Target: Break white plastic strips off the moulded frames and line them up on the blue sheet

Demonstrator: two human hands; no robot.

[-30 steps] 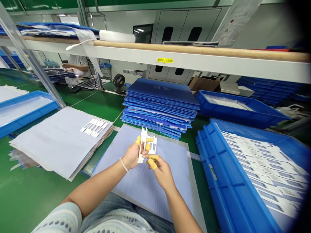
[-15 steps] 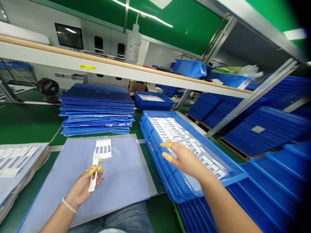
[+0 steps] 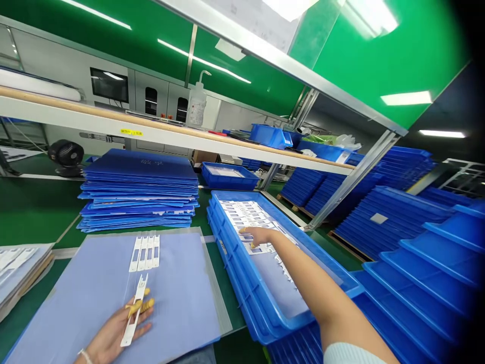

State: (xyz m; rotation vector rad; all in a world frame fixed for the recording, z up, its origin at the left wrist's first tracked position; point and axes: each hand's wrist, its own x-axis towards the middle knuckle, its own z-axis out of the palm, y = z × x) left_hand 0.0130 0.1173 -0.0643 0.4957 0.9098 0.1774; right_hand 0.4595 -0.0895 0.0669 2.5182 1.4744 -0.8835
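Observation:
My left hand point(image 3: 117, 331) rests palm up over the pale blue sheet point(image 3: 94, 288), its yellow-capped fingertips closed on a long white plastic strip point(image 3: 133, 316). Just beyond it several matching white strips point(image 3: 146, 252) lie side by side on the sheet. My right hand point(image 3: 259, 236) reaches into the blue tray point(image 3: 242, 283) on the right. Its fingers are laid down on the rows of white strips point(image 3: 246, 217) there. Whether they grip one is hidden.
A tall stack of blue corrugated sheets point(image 3: 140, 189) stands behind the sheet. A smaller blue bin point(image 3: 227, 176) sits further back, under a shelf point(image 3: 151, 132) carrying a squeeze bottle point(image 3: 197, 103). More blue trays point(image 3: 397, 227) are piled at the right. A black fan point(image 3: 67, 154) is at far left.
My view has swung right and up. The right hand left the strip bundle and reached into the blue tray. The left hand lowered to the sheet with one strip; several strips now lie there.

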